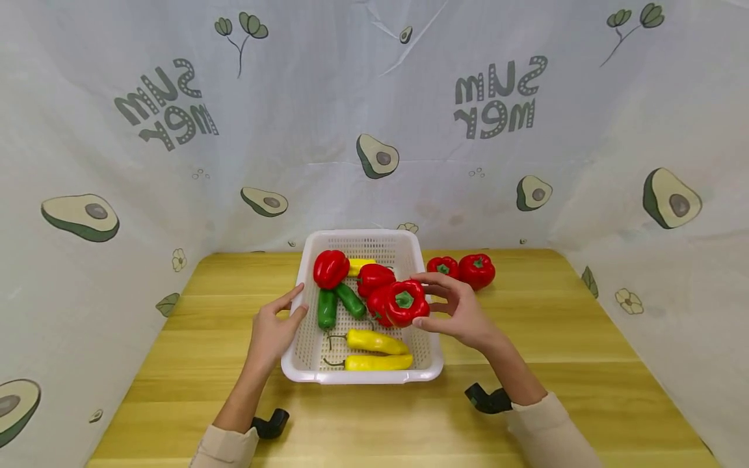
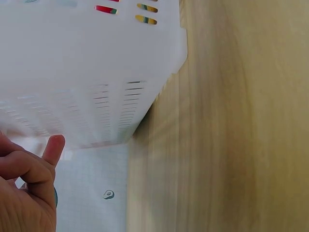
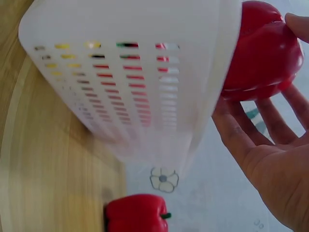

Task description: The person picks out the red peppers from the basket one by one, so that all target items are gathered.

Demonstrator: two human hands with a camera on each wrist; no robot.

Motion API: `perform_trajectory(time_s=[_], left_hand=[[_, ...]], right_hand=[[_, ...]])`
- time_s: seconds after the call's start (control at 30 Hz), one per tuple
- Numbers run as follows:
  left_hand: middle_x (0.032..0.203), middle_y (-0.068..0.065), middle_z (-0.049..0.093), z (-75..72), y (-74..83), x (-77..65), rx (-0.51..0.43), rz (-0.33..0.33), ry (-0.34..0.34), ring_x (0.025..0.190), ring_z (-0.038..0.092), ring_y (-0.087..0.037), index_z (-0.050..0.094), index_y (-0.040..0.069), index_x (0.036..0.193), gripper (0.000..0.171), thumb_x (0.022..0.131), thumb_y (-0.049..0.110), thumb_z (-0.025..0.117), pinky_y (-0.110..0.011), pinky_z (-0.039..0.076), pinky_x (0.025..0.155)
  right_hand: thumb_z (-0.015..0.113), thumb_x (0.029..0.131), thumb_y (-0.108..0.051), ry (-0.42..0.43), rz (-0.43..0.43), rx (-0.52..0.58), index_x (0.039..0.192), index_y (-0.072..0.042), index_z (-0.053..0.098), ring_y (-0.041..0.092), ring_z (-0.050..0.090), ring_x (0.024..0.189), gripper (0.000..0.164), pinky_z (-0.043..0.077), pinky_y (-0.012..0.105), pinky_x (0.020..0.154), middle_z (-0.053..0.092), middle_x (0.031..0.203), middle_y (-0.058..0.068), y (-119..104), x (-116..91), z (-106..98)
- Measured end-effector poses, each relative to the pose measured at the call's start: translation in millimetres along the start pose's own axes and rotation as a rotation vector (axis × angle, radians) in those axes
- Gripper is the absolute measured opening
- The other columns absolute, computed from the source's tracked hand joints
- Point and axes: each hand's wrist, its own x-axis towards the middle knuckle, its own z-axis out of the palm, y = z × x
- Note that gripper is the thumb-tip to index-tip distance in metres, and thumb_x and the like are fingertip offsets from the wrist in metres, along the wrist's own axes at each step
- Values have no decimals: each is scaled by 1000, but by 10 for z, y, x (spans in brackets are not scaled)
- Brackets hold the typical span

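A white plastic basket (image 1: 363, 376) stands on the table with peppers inside. My right hand (image 1: 459, 312) holds a red bell pepper (image 1: 407, 304) over the basket's right side, thumb on the near side and fingers behind it. The right wrist view shows that held pepper (image 3: 263, 53) level with the rim. My left hand (image 1: 275, 330) grips the basket's left rim with thumb and forefinger. Within the basket lie more red bell peppers (image 1: 331, 269), green peppers (image 1: 327, 308) and long yellow peppers (image 1: 377, 362). The held pepper partly hides a red one beneath it.
Two more red bell peppers (image 1: 476, 270) sit on the wooden table (image 1: 562, 338) right of the basket, behind my right hand. A pale curtain (image 1: 328, 97) printed with avocados surrounds the table at the back and sides. Black wrist mounts (image 1: 488, 398) hang under both forearms.
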Motion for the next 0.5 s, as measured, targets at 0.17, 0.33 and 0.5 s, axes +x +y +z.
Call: perform_trajectory(time_s=[0.17,0.33,0.5], left_hand=[[113,-18,65,0,12,9,12,3,3,72,75,-25,63,31,143,46,97,29,69,-36,65,56],[114,-17,65,1,8,8,16,-5,2,72,75,-25,63,33,143,46,97,29,69,-37,65,56],[114,-17,65,3,9,5,11,-5,0,71,75,-25,63,34,143,46,97,30,68,-37,65,56]], right_hand=[[81,84,-2,50,9,2,141,-5,57,21,63,119,63,63,30,92,61,137,8,17,-74,-163],[79,84,3,100,32,-6,142,-2,54,17,61,119,63,62,27,91,59,136,0,43,-163,-310],[78,85,4,141,62,-28,143,0,52,15,61,119,64,62,24,90,56,136,1,95,-241,-442]])
